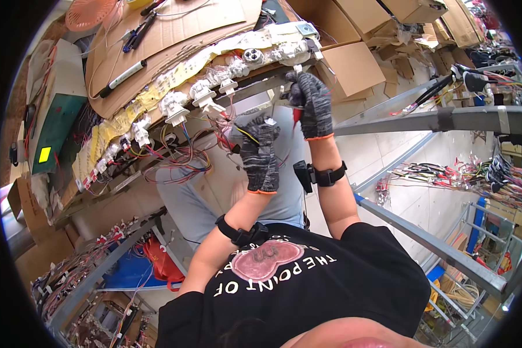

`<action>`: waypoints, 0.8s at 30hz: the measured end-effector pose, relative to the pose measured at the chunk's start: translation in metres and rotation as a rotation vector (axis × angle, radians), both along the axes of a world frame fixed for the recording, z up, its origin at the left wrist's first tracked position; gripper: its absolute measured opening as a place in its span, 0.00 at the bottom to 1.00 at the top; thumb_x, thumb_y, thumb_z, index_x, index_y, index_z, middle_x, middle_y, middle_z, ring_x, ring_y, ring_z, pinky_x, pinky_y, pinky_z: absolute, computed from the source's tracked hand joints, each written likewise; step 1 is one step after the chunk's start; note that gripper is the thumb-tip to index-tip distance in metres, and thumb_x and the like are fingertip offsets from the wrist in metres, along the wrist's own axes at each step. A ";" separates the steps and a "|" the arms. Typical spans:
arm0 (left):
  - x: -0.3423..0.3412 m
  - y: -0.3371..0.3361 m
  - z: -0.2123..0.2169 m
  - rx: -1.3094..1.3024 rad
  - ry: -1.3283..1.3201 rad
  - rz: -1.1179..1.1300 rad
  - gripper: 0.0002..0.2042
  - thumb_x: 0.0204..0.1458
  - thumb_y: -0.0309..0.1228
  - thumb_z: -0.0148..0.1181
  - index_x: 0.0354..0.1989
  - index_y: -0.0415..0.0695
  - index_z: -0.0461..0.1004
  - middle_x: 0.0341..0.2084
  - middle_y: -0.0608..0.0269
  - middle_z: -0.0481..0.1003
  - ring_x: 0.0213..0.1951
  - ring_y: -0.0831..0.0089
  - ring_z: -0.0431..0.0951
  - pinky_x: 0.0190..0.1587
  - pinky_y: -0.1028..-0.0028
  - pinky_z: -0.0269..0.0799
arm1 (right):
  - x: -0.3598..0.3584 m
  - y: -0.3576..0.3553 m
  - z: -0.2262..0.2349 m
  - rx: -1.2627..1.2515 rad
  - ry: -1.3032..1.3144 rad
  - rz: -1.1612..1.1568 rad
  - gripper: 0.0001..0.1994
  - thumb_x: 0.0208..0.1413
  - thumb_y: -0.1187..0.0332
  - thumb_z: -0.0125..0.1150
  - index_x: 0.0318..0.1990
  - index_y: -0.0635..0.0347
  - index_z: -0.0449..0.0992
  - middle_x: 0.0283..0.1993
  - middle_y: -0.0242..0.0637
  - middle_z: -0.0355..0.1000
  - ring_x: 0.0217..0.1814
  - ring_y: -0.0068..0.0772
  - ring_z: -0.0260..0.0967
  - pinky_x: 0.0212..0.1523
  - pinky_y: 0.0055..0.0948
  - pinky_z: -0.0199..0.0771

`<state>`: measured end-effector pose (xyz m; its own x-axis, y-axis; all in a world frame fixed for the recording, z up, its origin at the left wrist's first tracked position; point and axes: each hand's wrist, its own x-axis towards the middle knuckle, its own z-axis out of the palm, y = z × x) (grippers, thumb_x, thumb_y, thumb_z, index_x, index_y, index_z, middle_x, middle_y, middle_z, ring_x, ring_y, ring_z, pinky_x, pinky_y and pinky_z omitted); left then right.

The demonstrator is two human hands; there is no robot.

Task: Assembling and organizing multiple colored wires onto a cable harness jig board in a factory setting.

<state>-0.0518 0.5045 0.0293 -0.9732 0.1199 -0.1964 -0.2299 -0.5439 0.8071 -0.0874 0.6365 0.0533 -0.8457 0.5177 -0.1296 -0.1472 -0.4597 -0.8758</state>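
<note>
Both hands wear grey knit gloves with orange cuffs and black wrist straps. My left hand (260, 155) is closed around a bundle of thin wires (240, 134), yellow and red among them, hanging from the edge of a harness board (174, 87). My right hand (311, 103) is raised to the board's edge just under a white connector (296, 68). It grips a small red-handled tool (296, 116) whose tip is hidden in the glove. Several white connectors (202, 95) sit in a row along the board, with coloured wires (180, 159) looping below them.
Cardboard sheets (174, 29) cover the board top, with a black-and-white marker (122, 78), blue-handled pliers (138, 32) and an orange fan (90, 11) on them. Grey metal frame rails (435, 119) run on the right, hung with wire harnesses (475, 174). Cardboard boxes (354, 66) stand behind.
</note>
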 end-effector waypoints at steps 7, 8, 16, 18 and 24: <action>-0.005 -0.011 -0.006 -0.158 -0.035 -0.007 0.11 0.53 0.31 0.54 0.40 0.37 0.70 0.31 0.65 0.73 0.31 0.79 0.73 0.35 0.80 0.70 | -0.013 0.009 0.019 0.042 -0.170 0.025 0.11 0.54 0.65 0.53 0.30 0.64 0.75 0.15 0.24 0.62 0.14 0.13 0.55 0.16 0.14 0.55; -0.006 -0.010 0.001 -0.203 -0.052 -0.029 0.10 0.53 0.31 0.55 0.39 0.37 0.70 0.30 0.66 0.73 0.30 0.79 0.73 0.35 0.80 0.70 | -0.014 0.009 0.020 0.045 -0.182 0.021 0.11 0.54 0.65 0.53 0.29 0.64 0.76 0.15 0.24 0.62 0.14 0.13 0.55 0.16 0.14 0.55; -0.009 -0.005 0.004 -0.255 -0.092 -0.052 0.09 0.51 0.29 0.57 0.38 0.38 0.72 0.29 0.67 0.73 0.29 0.80 0.72 0.34 0.80 0.69 | -0.016 0.013 0.025 0.117 -0.181 0.052 0.12 0.56 0.65 0.48 0.32 0.63 0.75 0.16 0.22 0.59 0.16 0.12 0.51 0.18 0.13 0.51; -0.011 -0.004 0.006 -0.241 -0.110 -0.043 0.08 0.51 0.29 0.58 0.37 0.39 0.72 0.29 0.68 0.73 0.29 0.81 0.72 0.34 0.80 0.69 | -0.016 0.018 0.024 0.160 -0.185 0.076 0.12 0.56 0.65 0.48 0.32 0.63 0.75 0.16 0.23 0.58 0.16 0.12 0.51 0.18 0.13 0.51; -0.018 -0.004 -0.005 -0.326 -0.104 -0.077 0.08 0.48 0.23 0.59 0.37 0.39 0.71 0.30 0.68 0.73 0.32 0.79 0.72 0.38 0.79 0.69 | -0.014 0.022 0.026 0.088 -0.206 0.110 0.09 0.54 0.67 0.53 0.30 0.64 0.75 0.17 0.25 0.63 0.16 0.13 0.55 0.17 0.13 0.53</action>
